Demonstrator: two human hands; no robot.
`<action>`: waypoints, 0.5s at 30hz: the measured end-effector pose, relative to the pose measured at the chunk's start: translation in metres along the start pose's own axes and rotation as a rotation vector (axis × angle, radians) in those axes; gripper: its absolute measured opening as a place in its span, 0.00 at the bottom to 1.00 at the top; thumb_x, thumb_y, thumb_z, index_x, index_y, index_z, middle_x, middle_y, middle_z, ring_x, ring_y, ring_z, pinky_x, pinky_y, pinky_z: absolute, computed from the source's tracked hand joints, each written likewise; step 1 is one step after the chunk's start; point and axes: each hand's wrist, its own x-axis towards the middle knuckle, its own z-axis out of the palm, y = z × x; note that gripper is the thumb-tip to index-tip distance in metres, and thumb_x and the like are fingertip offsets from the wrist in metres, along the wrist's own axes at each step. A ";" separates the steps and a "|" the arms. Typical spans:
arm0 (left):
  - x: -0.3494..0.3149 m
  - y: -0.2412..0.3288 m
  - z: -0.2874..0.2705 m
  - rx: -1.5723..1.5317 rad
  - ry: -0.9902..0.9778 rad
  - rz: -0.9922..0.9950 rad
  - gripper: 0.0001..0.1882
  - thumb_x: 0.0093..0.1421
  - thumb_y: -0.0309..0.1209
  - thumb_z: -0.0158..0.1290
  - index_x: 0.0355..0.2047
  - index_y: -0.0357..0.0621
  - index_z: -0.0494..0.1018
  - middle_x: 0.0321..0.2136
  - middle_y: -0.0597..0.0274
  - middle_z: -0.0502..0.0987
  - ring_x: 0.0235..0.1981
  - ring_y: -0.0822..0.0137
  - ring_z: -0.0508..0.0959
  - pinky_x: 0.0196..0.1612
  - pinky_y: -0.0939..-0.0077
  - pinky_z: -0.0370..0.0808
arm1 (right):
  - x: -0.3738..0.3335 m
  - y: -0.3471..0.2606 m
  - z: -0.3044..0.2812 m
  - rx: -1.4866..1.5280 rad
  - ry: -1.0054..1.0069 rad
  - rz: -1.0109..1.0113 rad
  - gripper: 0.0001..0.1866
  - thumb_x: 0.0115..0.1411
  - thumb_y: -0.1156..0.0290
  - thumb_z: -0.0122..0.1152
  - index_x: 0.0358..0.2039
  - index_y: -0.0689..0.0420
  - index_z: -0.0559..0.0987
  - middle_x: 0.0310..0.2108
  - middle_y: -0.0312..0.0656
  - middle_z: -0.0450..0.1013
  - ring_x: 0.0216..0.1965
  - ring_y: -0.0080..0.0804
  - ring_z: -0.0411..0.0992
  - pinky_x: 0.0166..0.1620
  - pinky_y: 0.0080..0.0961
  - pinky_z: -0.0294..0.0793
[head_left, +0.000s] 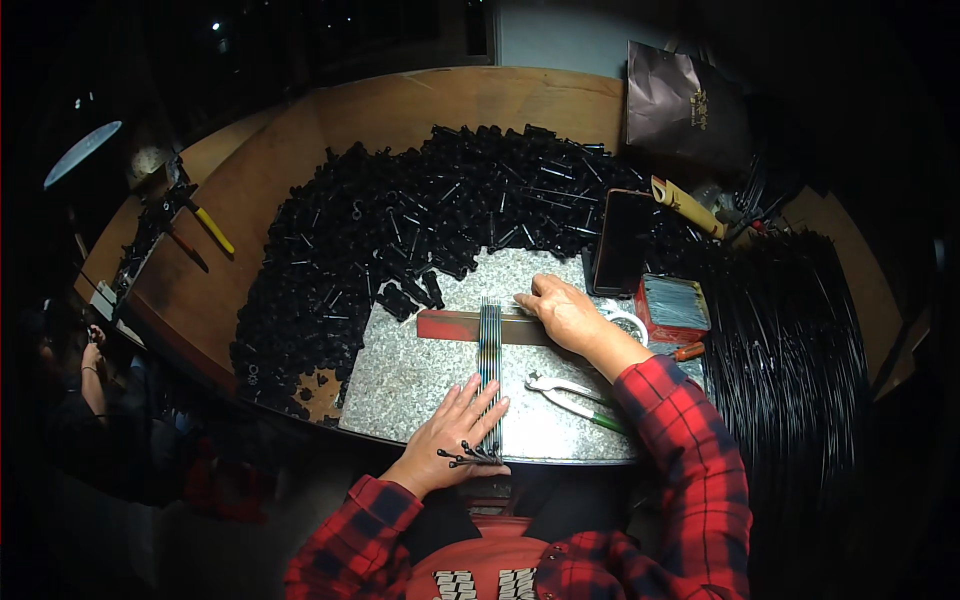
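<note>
Several slim rods [490, 345] lie across a reddish-brown bar [447, 326] on our speckled tabletop [395, 390], and the fingers of our left hand [440, 443] are spread unclenched over their near part, close to the black knobbed ends [475, 455]. Our right hand [568, 318] bends its fingers just beside the rods' far ends, though we cannot tell whether they pinch anything. Nearby we have green-handled pliers [544, 383], a red box [672, 334] and a heap of black parts [420, 200].
</note>
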 end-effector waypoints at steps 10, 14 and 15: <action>0.000 0.001 -0.001 -0.002 0.006 -0.001 0.46 0.44 0.54 0.62 0.58 0.43 0.61 0.60 0.47 0.58 0.64 0.45 0.55 0.63 0.51 0.55 | 0.002 -0.001 -0.001 0.013 0.003 -0.009 0.12 0.57 0.70 0.50 0.38 0.59 0.79 0.30 0.48 0.69 0.38 0.45 0.70 0.39 0.38 0.71; 0.000 0.001 0.000 -0.002 0.004 -0.001 0.46 0.44 0.54 0.62 0.58 0.43 0.61 0.60 0.46 0.58 0.64 0.45 0.55 0.63 0.51 0.55 | 0.001 -0.001 -0.001 -0.022 -0.012 -0.020 0.15 0.56 0.72 0.50 0.43 0.56 0.79 0.30 0.45 0.67 0.37 0.41 0.70 0.39 0.33 0.71; 0.000 0.001 0.000 -0.003 0.002 -0.003 0.46 0.44 0.54 0.62 0.59 0.43 0.61 0.60 0.46 0.58 0.64 0.45 0.55 0.63 0.51 0.54 | 0.000 -0.001 -0.001 -0.022 -0.012 -0.019 0.15 0.56 0.72 0.50 0.43 0.56 0.79 0.30 0.45 0.67 0.37 0.41 0.70 0.39 0.33 0.71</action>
